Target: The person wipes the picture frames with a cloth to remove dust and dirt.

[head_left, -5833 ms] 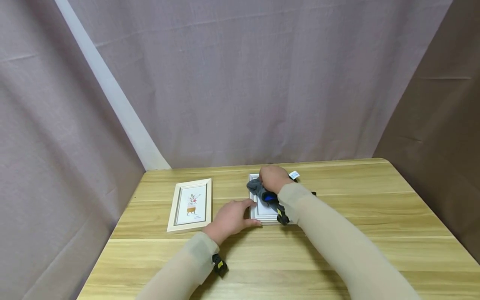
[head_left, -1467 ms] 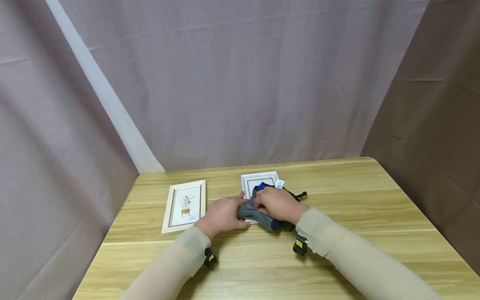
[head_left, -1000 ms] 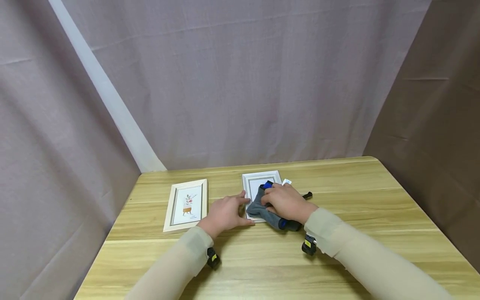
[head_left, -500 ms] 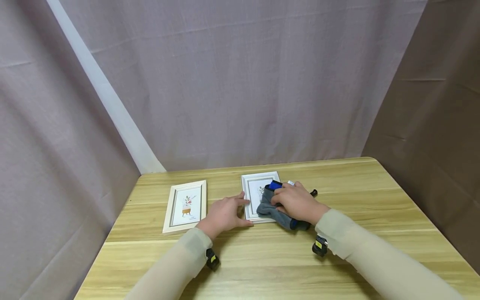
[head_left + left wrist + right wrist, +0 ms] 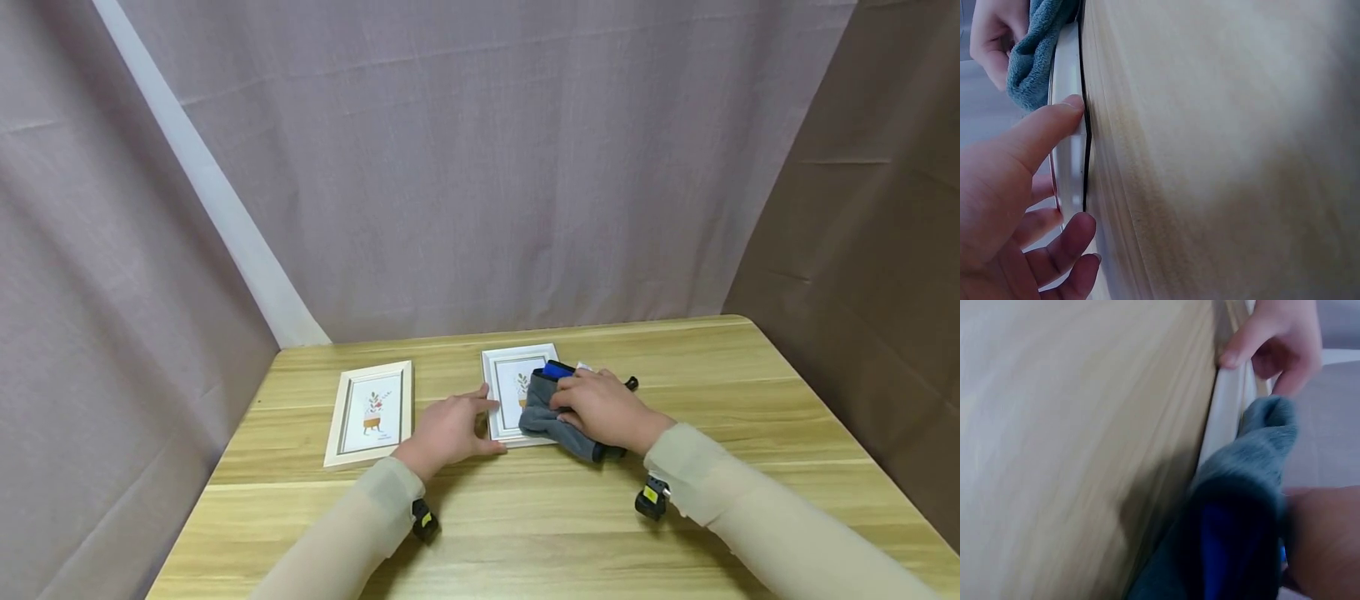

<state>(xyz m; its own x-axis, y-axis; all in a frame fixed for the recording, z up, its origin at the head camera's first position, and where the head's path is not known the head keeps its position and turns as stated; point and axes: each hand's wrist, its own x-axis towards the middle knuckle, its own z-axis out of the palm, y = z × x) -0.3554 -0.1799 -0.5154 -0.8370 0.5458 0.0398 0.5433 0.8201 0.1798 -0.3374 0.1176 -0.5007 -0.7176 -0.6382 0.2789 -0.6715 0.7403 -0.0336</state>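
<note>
A white picture frame [image 5: 517,350] with a plant print lies flat on the table, its right part covered by a grey cloth [image 5: 546,417]. The cloth has black trim and blue patches. My right hand [image 5: 606,408] grips it bunched against the frame's face, with curled fingers. At the frame's lower left corner, my left hand [image 5: 448,433] holds on, thumb at the near edge and fingers along the left side. In the left wrist view, the thumb [image 5: 1060,119] presses the frame's side. The cloth [image 5: 1244,462] lies along the frame's near edge in the right wrist view.
A cream picture frame [image 5: 407,404] with a potted plant print lies left of my left hand. The wooden table [image 5: 510,533] ends at a far edge before grey curtains [image 5: 480,167]. A black strap end [image 5: 632,383] sticks out beyond my right hand.
My right hand has drawn the cloth from the frame's left side across to its right, uncovering more of the print. The left hand stays at the frame's corner.
</note>
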